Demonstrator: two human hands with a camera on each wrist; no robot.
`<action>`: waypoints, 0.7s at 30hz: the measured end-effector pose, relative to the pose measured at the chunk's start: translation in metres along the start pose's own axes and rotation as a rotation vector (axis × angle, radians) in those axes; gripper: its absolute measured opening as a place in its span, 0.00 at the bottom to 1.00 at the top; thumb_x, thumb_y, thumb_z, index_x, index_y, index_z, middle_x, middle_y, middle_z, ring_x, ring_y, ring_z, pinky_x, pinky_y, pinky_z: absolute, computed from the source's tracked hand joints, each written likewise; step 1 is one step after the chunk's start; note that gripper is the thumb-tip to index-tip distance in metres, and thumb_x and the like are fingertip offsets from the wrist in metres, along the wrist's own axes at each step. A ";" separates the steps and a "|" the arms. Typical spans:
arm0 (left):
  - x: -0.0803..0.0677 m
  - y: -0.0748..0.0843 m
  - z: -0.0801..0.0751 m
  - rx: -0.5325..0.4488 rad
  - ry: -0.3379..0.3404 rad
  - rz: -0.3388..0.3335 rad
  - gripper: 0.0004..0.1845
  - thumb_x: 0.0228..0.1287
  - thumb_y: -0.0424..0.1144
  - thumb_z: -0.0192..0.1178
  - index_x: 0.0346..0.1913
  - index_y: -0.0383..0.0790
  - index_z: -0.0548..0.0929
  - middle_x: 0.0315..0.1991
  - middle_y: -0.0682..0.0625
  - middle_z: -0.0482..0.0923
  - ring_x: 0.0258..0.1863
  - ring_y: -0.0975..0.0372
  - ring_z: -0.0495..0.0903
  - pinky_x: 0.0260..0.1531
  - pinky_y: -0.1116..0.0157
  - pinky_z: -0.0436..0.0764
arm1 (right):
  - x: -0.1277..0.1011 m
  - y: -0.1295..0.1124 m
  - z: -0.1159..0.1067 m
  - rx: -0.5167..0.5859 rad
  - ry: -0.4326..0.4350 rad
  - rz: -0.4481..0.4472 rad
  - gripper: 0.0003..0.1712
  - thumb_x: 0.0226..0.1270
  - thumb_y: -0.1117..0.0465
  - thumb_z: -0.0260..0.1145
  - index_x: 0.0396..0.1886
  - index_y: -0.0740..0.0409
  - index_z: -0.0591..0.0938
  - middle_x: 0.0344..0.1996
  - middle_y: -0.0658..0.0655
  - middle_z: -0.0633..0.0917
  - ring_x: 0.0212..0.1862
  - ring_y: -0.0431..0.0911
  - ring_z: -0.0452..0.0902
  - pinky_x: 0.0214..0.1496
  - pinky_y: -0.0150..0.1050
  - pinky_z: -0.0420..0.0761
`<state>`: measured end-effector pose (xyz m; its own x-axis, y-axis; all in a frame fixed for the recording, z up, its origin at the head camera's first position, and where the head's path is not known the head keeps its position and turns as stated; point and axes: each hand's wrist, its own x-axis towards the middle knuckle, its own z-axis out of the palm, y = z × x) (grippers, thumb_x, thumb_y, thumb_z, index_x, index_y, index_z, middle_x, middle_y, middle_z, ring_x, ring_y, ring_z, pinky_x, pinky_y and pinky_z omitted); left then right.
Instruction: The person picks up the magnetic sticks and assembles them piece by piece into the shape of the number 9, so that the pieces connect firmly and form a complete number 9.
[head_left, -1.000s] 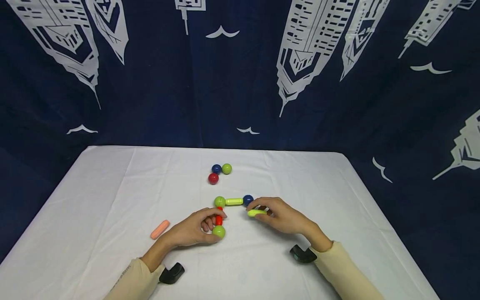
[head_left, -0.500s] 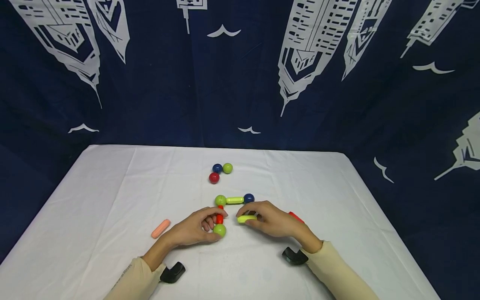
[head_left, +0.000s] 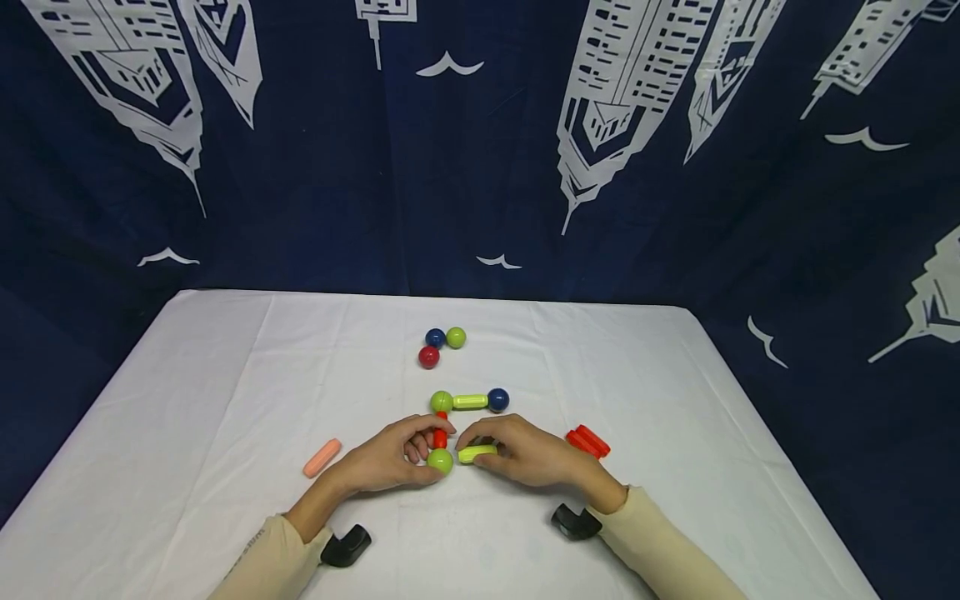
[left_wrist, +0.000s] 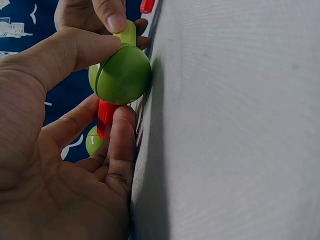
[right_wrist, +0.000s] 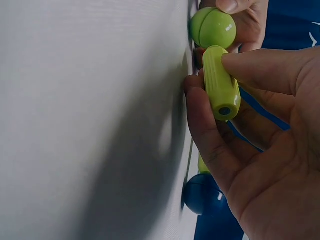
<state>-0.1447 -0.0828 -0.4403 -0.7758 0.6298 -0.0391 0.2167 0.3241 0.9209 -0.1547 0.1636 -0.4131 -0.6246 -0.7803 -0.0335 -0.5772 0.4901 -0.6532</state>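
Note:
My left hand (head_left: 393, 454) grips the near end of a joined piece: a red rod (head_left: 440, 438) with a green ball (head_left: 440, 461) at its near end. In the left wrist view the thumb lies on this green ball (left_wrist: 122, 75) and fingers curl by the red rod. At the rod's far end sits another green ball (head_left: 442, 402), joined by a yellow-green rod (head_left: 470, 402) to a blue ball (head_left: 498, 400). My right hand (head_left: 525, 450) pinches a loose yellow-green rod (right_wrist: 220, 82) between thumb and fingers, its end right at the near green ball. A dark dot shows in the rod's other end.
Behind the piece lie three loose balls: blue (head_left: 435, 337), green (head_left: 455, 337) and red (head_left: 429, 357). An orange rod (head_left: 322, 458) lies left of my left hand. Two red rods (head_left: 588, 442) lie beyond my right forearm. A white cloth (head_left: 225, 400) covers the table.
My right hand has moved left and nearer to me, bringing the yellow-green rod to the near green ball. The red rods on the right have come into view. The left hand holds still.

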 end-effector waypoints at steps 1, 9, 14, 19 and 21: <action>0.000 0.000 0.000 -0.002 0.001 0.001 0.28 0.52 0.39 0.69 0.58 0.42 0.73 0.39 0.45 0.72 0.37 0.57 0.72 0.37 0.70 0.74 | 0.000 0.000 0.001 0.000 -0.003 0.007 0.14 0.66 0.61 0.62 0.51 0.49 0.79 0.47 0.43 0.82 0.46 0.40 0.75 0.47 0.32 0.76; 0.000 -0.001 0.000 -0.003 0.004 -0.013 0.28 0.52 0.39 0.69 0.57 0.44 0.73 0.39 0.45 0.72 0.37 0.57 0.72 0.38 0.70 0.74 | 0.001 -0.001 0.003 0.014 -0.006 0.014 0.13 0.66 0.60 0.62 0.50 0.47 0.79 0.47 0.42 0.82 0.42 0.36 0.73 0.45 0.30 0.76; 0.000 0.000 0.000 -0.006 0.002 0.002 0.28 0.52 0.39 0.69 0.58 0.42 0.73 0.39 0.44 0.72 0.37 0.57 0.71 0.38 0.70 0.74 | 0.001 -0.001 0.004 0.033 -0.009 0.012 0.13 0.66 0.60 0.62 0.50 0.47 0.79 0.46 0.42 0.81 0.41 0.35 0.73 0.44 0.29 0.76; 0.000 -0.001 0.001 0.024 -0.001 0.005 0.27 0.52 0.38 0.69 0.57 0.46 0.73 0.38 0.46 0.71 0.37 0.57 0.71 0.37 0.70 0.74 | 0.000 0.000 0.004 0.045 -0.006 0.005 0.14 0.64 0.61 0.63 0.50 0.48 0.78 0.45 0.44 0.82 0.42 0.37 0.75 0.43 0.29 0.77; -0.001 -0.001 0.002 0.067 -0.007 0.000 0.26 0.52 0.39 0.69 0.56 0.50 0.74 0.37 0.49 0.70 0.37 0.59 0.70 0.37 0.71 0.72 | 0.000 0.000 0.003 0.054 -0.007 0.002 0.15 0.64 0.61 0.64 0.50 0.49 0.78 0.44 0.45 0.82 0.43 0.38 0.76 0.43 0.29 0.78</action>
<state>-0.1433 -0.0825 -0.4420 -0.7714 0.6349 -0.0423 0.2562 0.3707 0.8927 -0.1528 0.1626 -0.4156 -0.6219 -0.7821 -0.0396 -0.5467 0.4698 -0.6931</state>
